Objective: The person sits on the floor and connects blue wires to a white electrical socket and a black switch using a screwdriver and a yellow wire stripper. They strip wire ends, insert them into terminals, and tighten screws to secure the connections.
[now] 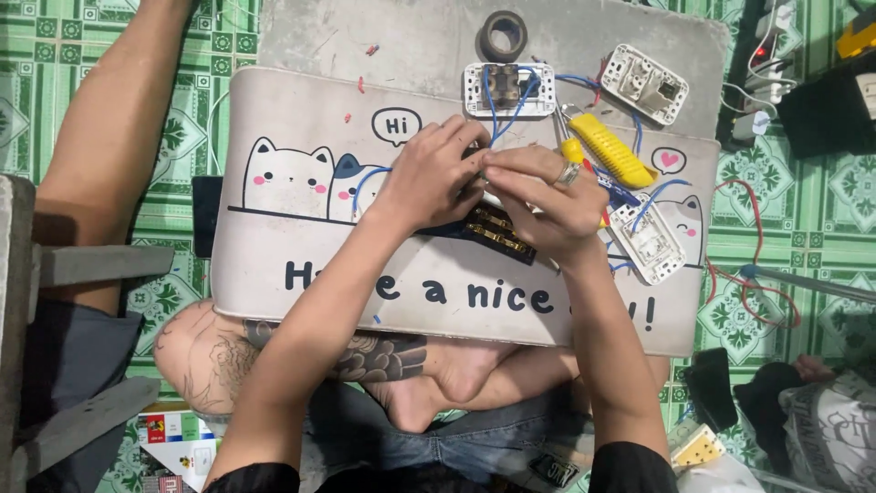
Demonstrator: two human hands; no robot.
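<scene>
My left hand (429, 173) and my right hand (547, 196) meet over a small dark electrical part with brass terminals (493, 233) on a white cartoon-cat mat (301, 237). Both hands pinch it together; the fingertips hide the spot where they touch. Blue wires (506, 100) run from under the fingers up to a white switch module (509, 89). A ring sits on my right hand. Another white switch plate (650, 239) lies just right of my right hand, with a yellow-handled tool (610, 151) above it.
A roll of black tape (503, 35) and a third white socket module (644, 84) lie on the grey board at the top. Red wire (757, 274) trails over the green tiled floor at right. My crossed legs are below the mat.
</scene>
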